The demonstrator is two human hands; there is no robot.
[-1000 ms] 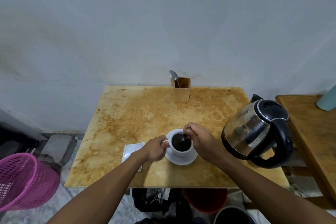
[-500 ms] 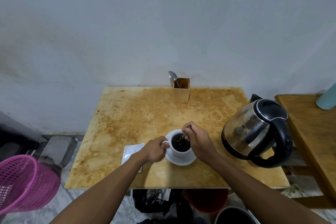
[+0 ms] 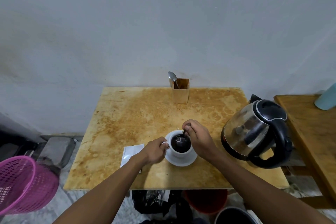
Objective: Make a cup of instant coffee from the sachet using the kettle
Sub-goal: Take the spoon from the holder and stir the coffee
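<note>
Beside the kettle (image 3: 254,132), the right hand (image 3: 198,136) pinched the spoon (image 3: 184,133), which had circled further round the cup (image 3: 180,146); the left hand (image 3: 154,151) gripped the handle. Coffee looked nearly mixed.

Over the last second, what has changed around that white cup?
The right hand has shifted slightly while turning the small metal spoon in the dark coffee. The left hand still pinches the handle of the white cup. White saucer, steel kettle and white sachet stay put.
</note>
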